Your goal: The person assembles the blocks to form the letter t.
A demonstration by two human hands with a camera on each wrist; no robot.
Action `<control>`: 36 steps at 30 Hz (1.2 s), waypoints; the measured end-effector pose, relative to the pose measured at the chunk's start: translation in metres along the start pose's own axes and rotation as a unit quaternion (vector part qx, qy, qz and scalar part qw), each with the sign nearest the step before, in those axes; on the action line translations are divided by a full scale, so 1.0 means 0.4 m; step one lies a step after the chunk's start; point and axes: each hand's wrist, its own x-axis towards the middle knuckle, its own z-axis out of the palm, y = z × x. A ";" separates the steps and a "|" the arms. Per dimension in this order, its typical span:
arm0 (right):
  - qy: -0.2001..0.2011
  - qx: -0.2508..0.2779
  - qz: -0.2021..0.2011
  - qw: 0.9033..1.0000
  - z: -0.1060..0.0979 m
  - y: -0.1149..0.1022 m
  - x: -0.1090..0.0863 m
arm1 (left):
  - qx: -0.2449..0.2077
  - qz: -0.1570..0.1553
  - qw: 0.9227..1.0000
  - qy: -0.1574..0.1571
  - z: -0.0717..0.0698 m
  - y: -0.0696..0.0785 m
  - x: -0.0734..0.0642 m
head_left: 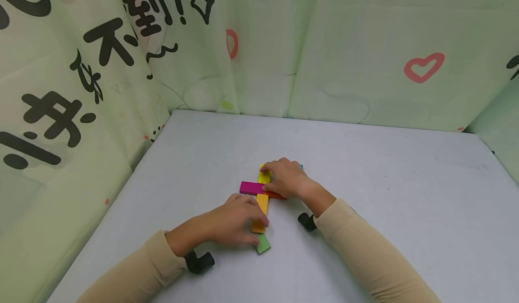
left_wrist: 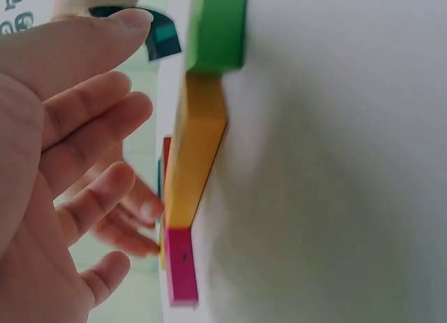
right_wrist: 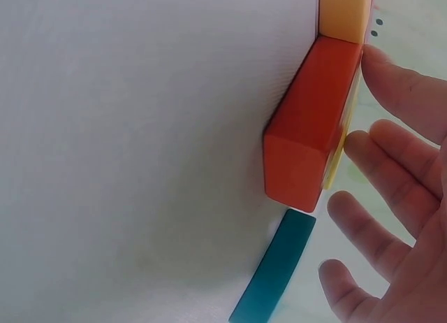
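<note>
Several coloured wooden blocks lie flat in a cross-like figure: yellow block at the far end, magenta block on the left, red block on the right, orange block below them and green block nearest. My left hand hovers beside the orange and green blocks, fingers loosely bent and spread, palm bare in the left wrist view. Over the yellow and red blocks is my right hand, fingers relaxed; its fingertips are at the yellow block, contact unclear. It mostly hides a blue block.
A white-covered table extends around the blocks. Pale green curtains with black characters and pink hearts hang behind and at the left. Black wrist mounts project beneath both beige sleeves.
</note>
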 end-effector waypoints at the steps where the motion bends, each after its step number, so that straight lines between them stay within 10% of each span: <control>1: 0.000 0.000 0.000 1.000 0.000 0.000 0.000 | 0.001 -0.002 1.000 0.011 -0.005 -0.004 -0.002; 15: -0.002 0.001 -0.001 1.000 0.000 0.002 0.001 | 0.026 -0.136 0.987 0.077 -0.019 -0.064 0.027; 36: 0.004 0.007 -0.005 1.000 0.002 0.002 -0.002 | 0.021 -0.144 0.988 0.044 -0.013 -0.093 0.066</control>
